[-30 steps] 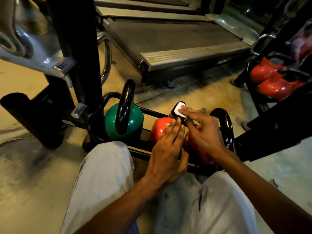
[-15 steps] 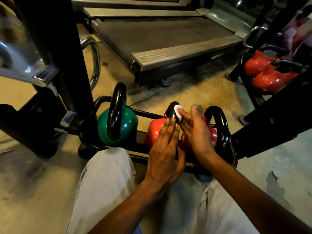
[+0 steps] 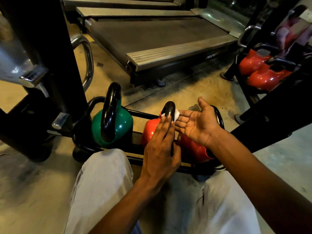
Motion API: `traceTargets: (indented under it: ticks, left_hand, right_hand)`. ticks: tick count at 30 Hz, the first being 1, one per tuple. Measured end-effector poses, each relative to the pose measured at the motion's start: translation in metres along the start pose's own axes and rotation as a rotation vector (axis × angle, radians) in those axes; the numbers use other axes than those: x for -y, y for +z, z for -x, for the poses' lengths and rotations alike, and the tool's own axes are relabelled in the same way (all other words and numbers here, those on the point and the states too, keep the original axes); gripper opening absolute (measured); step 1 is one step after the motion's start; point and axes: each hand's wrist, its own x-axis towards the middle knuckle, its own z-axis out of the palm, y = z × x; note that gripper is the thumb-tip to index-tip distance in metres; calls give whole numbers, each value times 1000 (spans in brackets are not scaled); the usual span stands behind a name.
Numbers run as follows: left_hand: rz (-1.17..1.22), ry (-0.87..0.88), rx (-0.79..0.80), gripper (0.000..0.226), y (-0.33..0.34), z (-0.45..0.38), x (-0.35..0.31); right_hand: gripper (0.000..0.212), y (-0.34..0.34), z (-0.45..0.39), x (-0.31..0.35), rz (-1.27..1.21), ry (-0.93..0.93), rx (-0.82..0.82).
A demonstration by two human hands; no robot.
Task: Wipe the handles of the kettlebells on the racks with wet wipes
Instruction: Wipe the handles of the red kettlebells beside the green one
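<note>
Nearest the camera, the person's knees in pale trousers (image 3: 101, 183) fill the bottom of the view, cut off by the lower edge. The left hand (image 3: 160, 146) lies along the black handle (image 3: 169, 109) of a red kettlebell (image 3: 150, 130), fingers straight against it and the thumb curled round the near side. The right hand (image 3: 197, 122) is turned palm up, fingers straight, their tips pressing a white wipe (image 3: 176, 114) against the far side of that handle; most of the wipe is hidden behind it. A second red kettlebell (image 3: 192, 149) sits under the right wrist, largely covered. To the left a green kettlebell (image 3: 116, 127) stands on the same low black rack (image 3: 135, 112). Farther off, two more red kettlebells (image 3: 258, 71) sit on another rack, partly blocked by a dark bar. Beyond lies a treadmill (image 3: 160, 36), its far end cut off.
</note>
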Motion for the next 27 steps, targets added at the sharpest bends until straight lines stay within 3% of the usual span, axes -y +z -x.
traceTargets:
  ticks: [9, 13, 18, 24, 27]
  left_hand:
    - [-25, 5, -1, 66, 2, 2, 1]
    - [-17, 22, 0, 69, 4, 2, 3]
    - [-8, 8, -21, 70, 7, 2, 3]
    - [-9, 0, -32, 65, 8, 2, 2]
    - [-8, 2, -29, 65, 7, 1, 2]
  right_hand:
    - [78, 27, -18, -5, 322, -151, -103]
    - [100, 24, -22, 13, 58, 60, -62]
    - [99, 26, -25, 28, -145, 128, -98]
    - [91, 37, -26, 30, -119, 123, -148]
    - [91, 38, -33, 26, 34, 93, -172]
